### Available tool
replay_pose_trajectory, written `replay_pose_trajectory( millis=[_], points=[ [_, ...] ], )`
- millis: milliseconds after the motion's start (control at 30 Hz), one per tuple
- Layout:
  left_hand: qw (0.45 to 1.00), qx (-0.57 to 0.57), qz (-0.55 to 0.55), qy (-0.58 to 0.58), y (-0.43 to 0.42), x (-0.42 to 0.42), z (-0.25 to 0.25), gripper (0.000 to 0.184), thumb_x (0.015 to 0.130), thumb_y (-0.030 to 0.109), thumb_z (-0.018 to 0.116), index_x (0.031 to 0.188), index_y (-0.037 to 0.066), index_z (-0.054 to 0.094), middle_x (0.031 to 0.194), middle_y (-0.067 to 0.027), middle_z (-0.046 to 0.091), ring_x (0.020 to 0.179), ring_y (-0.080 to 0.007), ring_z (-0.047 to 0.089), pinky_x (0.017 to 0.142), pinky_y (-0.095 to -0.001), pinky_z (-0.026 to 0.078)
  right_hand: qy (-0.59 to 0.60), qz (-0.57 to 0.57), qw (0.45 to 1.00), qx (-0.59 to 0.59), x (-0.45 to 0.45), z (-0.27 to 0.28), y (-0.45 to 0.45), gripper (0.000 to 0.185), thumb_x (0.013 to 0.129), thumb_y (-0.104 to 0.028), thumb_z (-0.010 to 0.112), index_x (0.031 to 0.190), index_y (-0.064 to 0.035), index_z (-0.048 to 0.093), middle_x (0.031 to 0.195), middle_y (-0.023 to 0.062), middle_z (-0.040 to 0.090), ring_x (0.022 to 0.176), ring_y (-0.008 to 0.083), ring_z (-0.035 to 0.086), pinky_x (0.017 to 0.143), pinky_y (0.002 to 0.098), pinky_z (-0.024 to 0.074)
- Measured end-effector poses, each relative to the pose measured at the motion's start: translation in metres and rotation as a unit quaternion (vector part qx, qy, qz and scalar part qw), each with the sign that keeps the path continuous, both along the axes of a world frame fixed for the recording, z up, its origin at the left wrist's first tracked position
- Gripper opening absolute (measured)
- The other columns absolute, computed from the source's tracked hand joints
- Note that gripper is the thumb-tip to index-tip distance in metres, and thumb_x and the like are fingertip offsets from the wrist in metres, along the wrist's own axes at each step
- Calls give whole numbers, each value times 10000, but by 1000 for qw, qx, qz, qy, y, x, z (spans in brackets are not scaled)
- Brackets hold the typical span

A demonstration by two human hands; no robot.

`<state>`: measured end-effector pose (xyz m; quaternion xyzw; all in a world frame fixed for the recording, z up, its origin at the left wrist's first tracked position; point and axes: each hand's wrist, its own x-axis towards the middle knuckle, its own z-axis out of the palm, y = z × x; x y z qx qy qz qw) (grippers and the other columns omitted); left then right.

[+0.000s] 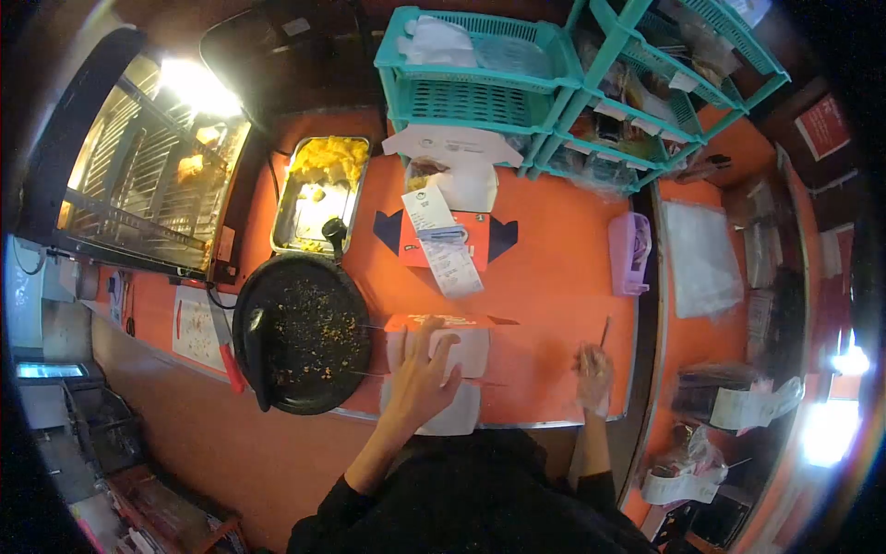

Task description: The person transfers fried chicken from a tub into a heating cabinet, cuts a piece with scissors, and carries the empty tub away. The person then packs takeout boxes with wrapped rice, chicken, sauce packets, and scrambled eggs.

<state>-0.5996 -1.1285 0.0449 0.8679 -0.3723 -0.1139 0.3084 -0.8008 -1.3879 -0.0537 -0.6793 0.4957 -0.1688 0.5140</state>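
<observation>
My left hand (420, 383) is over a flat white and orange carton (475, 351) at the counter's front edge. Its fingers are spread, and they seem to rest on the carton. Off to the right, my right hand (593, 377) is closed around a thin dark stick like a pen (605, 331), which points up from the fingers. Behind the carton stands an open food box (475, 185) with some food inside. Long printed receipts (452, 258) lie across its orange front flap. To the left of my left hand is a round black pan (305, 323) strewn with crumbs.
A metal tray (318, 222) of yellow food sits behind the pan. At left are a lit glass warming cabinet (152, 166) and a red-handled knife (228, 355). Teal racks (480, 103) line the back. A purple holder (629, 254) stands at the counter's right edge.
</observation>
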Motion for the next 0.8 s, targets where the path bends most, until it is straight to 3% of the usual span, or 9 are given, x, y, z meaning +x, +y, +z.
replay_pose_trajectory(
  millis=[67, 133, 200, 267, 333, 400, 433, 600, 800],
  points=[
    [998, 22, 26, -45, -11, -1, 2, 372, 770, 156, 650, 1121, 117, 533, 1292, -153, 424, 1302, -340, 353, 1093, -523, 184, -125, 25, 992, -1, 20, -9, -36, 267, 947, -268, 550, 924, -6, 599, 768, 43, 595, 686, 101, 558, 610, 248, 468],
    [999, 18, 26, -39, -26, -4, 9, 347, 772, 150, 651, 1101, 108, 549, 1303, -175, 408, 1332, -377, 311, 1091, -534, 185, -64, 68, 992, -90, 52, 4, -65, 259, 950, -256, 547, 953, 0, 591, 800, 49, 604, 694, 118, 574, 615, 286, 484],
    [996, 20, 55, -62, -41, -11, 16, 322, 785, 151, 643, 1092, 100, 558, 1310, -177, 399, 1336, -394, 304, 1084, -545, 192, 20, 170, 938, -300, 75, -10, -115, 201, 932, -199, 560, 1012, -16, 585, 833, 82, 612, 741, 202, 606, 655, 327, 484],
    [996, 19, 65, -61, -56, -22, 12, 275, 790, 133, 639, 1054, 86, 580, 1318, -176, 389, 1324, -398, 326, 1076, -551, 209, -99, 130, 964, -209, 122, 36, -123, 202, 896, -156, 577, 1072, -57, 583, 910, 153, 613, 849, 307, 608, 733, 395, 474],
    [994, -37, 86, -63, -68, -34, 6, 279, 750, 107, 649, 1025, 81, 608, 1293, -167, 434, 1294, -375, 375, 1064, -560, 232, -11, 198, 923, -330, 159, -13, -193, 242, 873, -110, 579, 1110, -64, 574, 1028, 156, 617, 953, 327, 592, 800, 393, 466],
    [992, -44, 101, -55, -78, -47, 5, 242, 759, 85, 646, 999, 61, 622, 1276, -173, 447, 1268, -392, 402, 1032, -562, 292, -24, 260, 813, -520, 208, 12, -214, 254, 909, -99, 531, 1150, -53, 596, 1083, 167, 634, 985, 250, 620, 787, 367, 509],
    [993, -57, 93, -46, -80, -55, 3, 233, 759, 78, 647, 990, 53, 626, 1261, -175, 461, 1259, -393, 411, 1022, -560, 310, -23, 282, 781, -556, 232, 18, -221, 255, 907, -100, 535, 1150, -50, 595, 1082, 167, 634, 983, 251, 620, 786, 367, 509],
    [992, -92, 88, -23, -87, -83, 2, 196, 759, 53, 648, 954, 42, 638, 1202, -178, 515, 1205, -379, 467, 992, -545, 369, 64, 341, 811, -471, 277, -6, -261, 264, 895, -106, 553, 1148, -40, 589, 1074, 166, 634, 970, 254, 621, 779, 366, 512],
    [983, -69, 170, -17, -76, -87, -6, 222, 719, 12, 667, 931, 73, 643, 1165, -162, 527, 1130, -356, 517, 932, -485, 425, 42, 307, 860, -406, 279, -18, -288, 279, 882, -113, 576, 1147, -28, 581, 1065, 166, 633, 955, 259, 623, 771, 366, 515]
  ],
)
